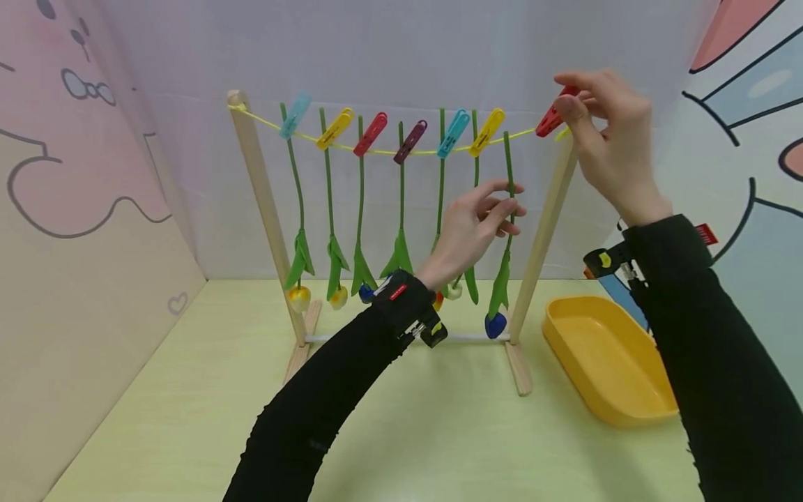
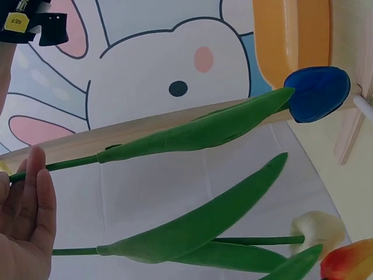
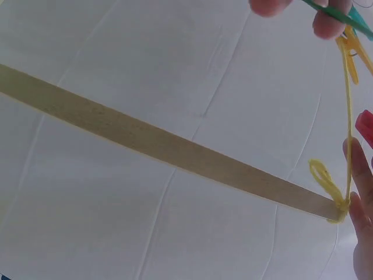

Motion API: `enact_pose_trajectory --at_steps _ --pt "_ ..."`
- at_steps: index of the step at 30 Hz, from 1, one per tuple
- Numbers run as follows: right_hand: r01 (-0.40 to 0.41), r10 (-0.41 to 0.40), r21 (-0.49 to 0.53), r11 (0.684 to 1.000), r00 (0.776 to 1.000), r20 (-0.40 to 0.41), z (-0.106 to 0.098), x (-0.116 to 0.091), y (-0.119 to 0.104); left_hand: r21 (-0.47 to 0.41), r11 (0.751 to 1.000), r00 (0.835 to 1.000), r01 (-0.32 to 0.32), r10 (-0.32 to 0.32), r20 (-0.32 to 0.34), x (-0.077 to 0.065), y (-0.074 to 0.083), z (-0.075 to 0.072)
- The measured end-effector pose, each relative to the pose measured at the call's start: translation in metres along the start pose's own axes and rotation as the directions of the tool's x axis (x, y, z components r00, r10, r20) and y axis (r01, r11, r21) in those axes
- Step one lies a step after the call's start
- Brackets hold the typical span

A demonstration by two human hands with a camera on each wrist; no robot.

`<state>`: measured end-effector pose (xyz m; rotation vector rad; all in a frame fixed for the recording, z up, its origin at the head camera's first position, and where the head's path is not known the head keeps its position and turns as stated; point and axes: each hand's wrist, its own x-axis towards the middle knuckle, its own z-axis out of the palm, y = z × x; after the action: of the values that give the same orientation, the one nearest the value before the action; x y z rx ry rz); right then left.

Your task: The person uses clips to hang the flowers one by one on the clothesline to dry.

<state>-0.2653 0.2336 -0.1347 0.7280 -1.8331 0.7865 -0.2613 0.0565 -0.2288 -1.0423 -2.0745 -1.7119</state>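
A blue tulip (image 1: 495,325) hangs head down, its green stem (image 1: 509,162) pinched between the thumb and fingers of my left hand (image 1: 470,226). In the left wrist view the same blue tulip (image 2: 318,94) stretches away to the right. My right hand (image 1: 611,132) pinches a red clothespin (image 1: 553,115) by the right end of the yellow string (image 1: 522,133). Only part of that clothespin (image 3: 366,125) shows in the right wrist view. Several tulips hang upside down along the string, each under a clothespin such as the yellow one (image 1: 486,132) nearest my left hand.
The string is tied between two wooden posts (image 1: 544,240) of a stand with wooden feet (image 1: 518,369). To the right of the stand lies a yellow tray (image 1: 608,359) on the pale table (image 1: 401,432). Cartoon-printed walls flank both sides.
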Motion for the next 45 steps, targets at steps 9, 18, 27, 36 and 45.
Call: enact_pose_trajectory --at_steps 9,18,27,36,45 --pt "0.041 -0.040 -0.026 0.999 0.998 0.046 -0.001 0.008 0.005 0.021 0.998 0.998 0.051 -0.050 -0.042 0.020 0.009 0.009" --pt "0.010 -0.009 -0.022 1.000 0.998 0.057 0.003 0.011 0.001 0.083 0.992 0.993 0.095 -0.088 -0.083 0.027 0.008 0.007" --pt "-0.071 0.075 -0.037 0.997 0.990 0.121 0.006 0.011 -0.003 0.164 0.977 0.987 0.137 -0.120 -0.110 0.030 0.017 0.010" --pt "-0.124 0.122 0.010 0.992 0.989 0.080 0.006 0.012 -0.005 0.185 0.971 0.984 0.148 -0.127 -0.124 0.031 0.020 0.012" --pt "-0.203 0.198 0.053 0.978 0.976 0.086 0.005 0.014 -0.006 0.193 0.968 0.984 0.163 -0.144 -0.109 0.032 0.021 0.013"
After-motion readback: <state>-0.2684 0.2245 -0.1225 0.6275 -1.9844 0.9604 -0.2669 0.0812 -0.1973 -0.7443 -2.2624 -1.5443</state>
